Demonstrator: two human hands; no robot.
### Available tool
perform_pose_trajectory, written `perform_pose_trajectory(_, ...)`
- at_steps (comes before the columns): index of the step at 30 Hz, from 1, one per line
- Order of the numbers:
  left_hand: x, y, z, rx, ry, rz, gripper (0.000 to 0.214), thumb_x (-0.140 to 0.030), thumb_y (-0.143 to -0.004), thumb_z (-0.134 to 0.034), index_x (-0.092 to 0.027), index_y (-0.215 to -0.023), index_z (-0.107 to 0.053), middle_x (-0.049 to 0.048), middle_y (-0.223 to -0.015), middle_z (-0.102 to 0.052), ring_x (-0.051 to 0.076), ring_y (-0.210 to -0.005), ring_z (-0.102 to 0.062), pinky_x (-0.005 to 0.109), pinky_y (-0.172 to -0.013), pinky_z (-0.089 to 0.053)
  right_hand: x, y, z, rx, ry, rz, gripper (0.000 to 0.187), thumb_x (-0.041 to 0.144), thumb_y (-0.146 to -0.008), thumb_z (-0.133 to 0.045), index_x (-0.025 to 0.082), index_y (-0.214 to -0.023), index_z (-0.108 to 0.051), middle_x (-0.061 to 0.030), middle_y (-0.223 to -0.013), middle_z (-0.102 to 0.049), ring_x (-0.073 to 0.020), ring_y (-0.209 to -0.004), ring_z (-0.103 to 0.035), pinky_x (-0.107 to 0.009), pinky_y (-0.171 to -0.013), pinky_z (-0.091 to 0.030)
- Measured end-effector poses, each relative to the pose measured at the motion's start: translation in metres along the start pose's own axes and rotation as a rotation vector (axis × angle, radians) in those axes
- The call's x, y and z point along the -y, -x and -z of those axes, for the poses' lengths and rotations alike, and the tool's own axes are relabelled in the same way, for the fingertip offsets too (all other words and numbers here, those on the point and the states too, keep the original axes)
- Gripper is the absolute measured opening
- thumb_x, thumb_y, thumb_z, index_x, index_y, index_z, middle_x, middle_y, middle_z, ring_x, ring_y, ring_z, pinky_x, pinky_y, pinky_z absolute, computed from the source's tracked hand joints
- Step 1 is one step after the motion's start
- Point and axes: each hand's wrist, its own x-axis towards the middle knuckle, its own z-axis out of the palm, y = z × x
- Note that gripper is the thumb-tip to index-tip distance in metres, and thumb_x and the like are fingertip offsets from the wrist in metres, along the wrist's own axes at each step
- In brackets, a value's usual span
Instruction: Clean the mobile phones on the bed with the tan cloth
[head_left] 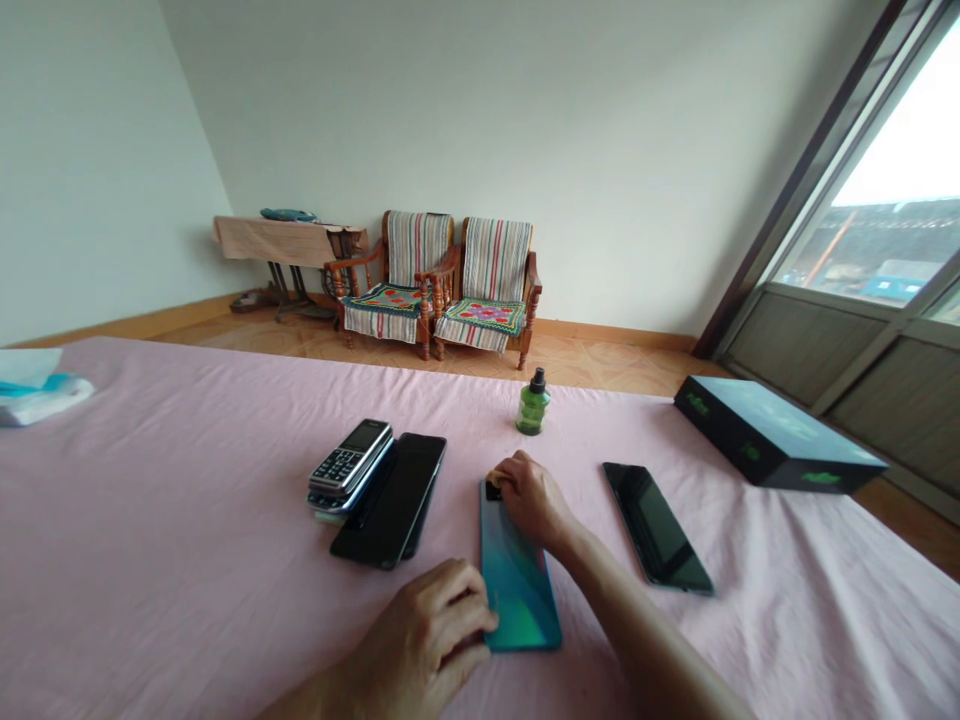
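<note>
A blue-green phone point(517, 580) lies back up on the pink tablecloth point(187, 520) in front of me. My left hand point(427, 640) rests at its near left edge, fingers curled against the side. At the phone's far end, over the camera corner, my right hand point(529, 495) is closed in a pinch on a small pale thing I cannot make out. A small green spray bottle point(533, 405) with a black cap stands just beyond that hand.
A stack of phones point(390, 495) topped by a keypad phone point(351, 458) lies to the left. A dark phone point(658, 525) lies face up on the right. A black box point(776, 432) sits far right, near the table edge. A pale packet point(34, 390) is far left.
</note>
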Motion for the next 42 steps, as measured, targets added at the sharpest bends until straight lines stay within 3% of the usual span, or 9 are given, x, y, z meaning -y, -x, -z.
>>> perform_pose_trajectory(9, 0.002, 0.001, -0.002, 0.027, -0.004, 0.015, 0.023, -0.001, -0.082, -0.06, -0.019, -0.097, -0.064, 0.0045, -0.1, -0.061, 0.017, -0.093, -0.061, 0.027, -0.086, -0.051, 0.007, 0.003, 0.007, 0.016, 0.018, -0.029, 0.025, 0.009, -0.087, -0.045, 0.02, -0.085, -0.067, -0.002, -0.086, -0.059, -0.0134, -0.077, -0.058, -0.024, -0.073, -0.034)
perform_pose_trajectory(23, 0.003, 0.0, -0.001, 0.013, 0.0, 0.008, 0.023, -0.003, -0.083, -0.06, -0.02, -0.097, -0.064, 0.004, -0.101, -0.061, 0.017, -0.094, -0.062, 0.026, -0.087, -0.051, 0.007, 0.012, 0.008, 0.03, 0.045, 0.066, 0.028, 0.016, -0.095, -0.045, 0.026, -0.106, -0.069, -0.0028, -0.097, -0.062, -0.0145, -0.09, -0.06, -0.027, -0.082, -0.033)
perform_pose_trajectory(42, 0.003, 0.003, -0.002, 0.002, -0.004, 0.011, 0.021, -0.003, -0.081, -0.063, -0.02, -0.095, -0.064, 0.0036, -0.099, -0.061, 0.017, -0.093, -0.061, 0.027, -0.085, -0.051, 0.022, 0.016, 0.006, 0.054, 0.193, 0.157, 0.027, 0.009, -0.092, -0.042, 0.02, -0.093, -0.066, -0.0035, -0.089, -0.055, -0.0145, -0.077, -0.055, -0.024, -0.068, -0.038)
